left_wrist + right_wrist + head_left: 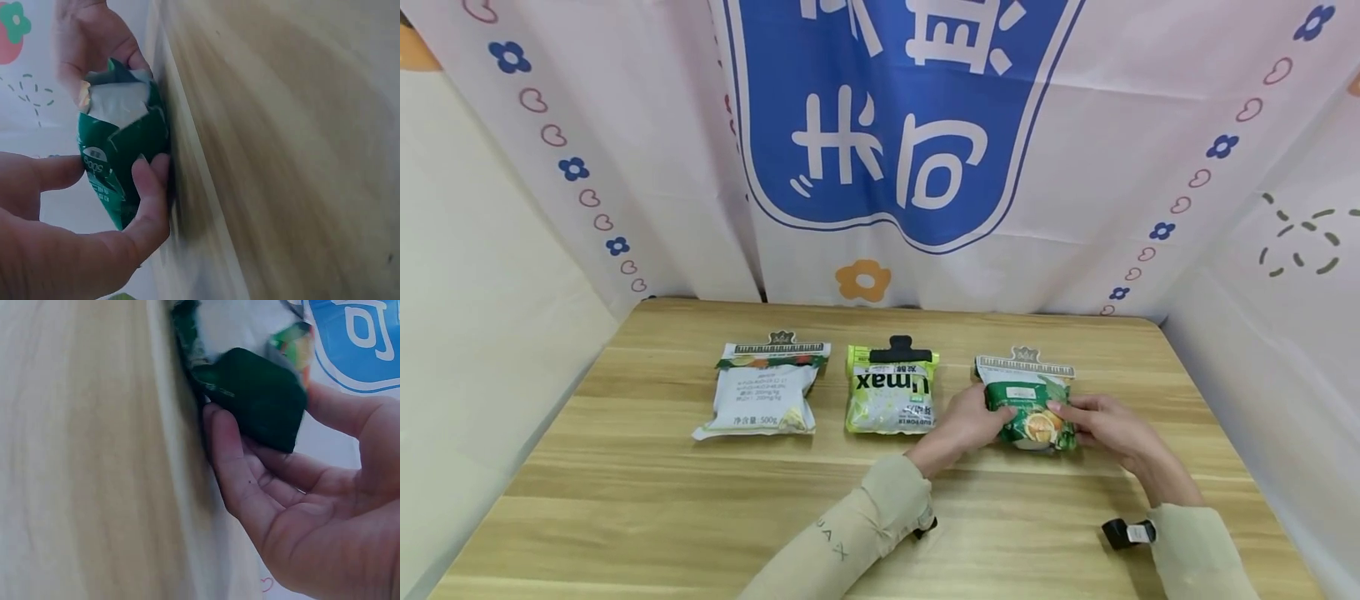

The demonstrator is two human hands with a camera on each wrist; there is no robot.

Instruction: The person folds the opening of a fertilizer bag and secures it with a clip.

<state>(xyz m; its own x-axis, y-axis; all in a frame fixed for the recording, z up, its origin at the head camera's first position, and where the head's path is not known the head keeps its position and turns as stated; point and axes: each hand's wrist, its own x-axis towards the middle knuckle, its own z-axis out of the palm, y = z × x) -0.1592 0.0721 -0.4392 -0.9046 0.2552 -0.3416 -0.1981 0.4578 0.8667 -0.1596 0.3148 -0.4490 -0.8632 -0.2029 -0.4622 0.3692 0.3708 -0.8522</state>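
A green and white plastic bag [1037,425] with orange slices printed on it lies on the right part of the table. A pale crown-topped clip [1025,363] spans its far edge. My left hand [967,422] grips the bag's left side, thumb on the front and fingers curled at the edge and underside. On the opposite side, my right hand [1111,430] pinches the bag between thumb and fingers. In the left wrist view the green bag [140,140] shows a folded, creased end. The right wrist view has a green flap [259,403] between thumb and fingers.
Left of the hands lies a lime-green bag [891,400] with a black clip [901,350]. Further left is a white bag [763,396] with a dark crown-topped clip [781,343]. Behind the wooden table [700,517] hangs a printed curtain [1075,233].
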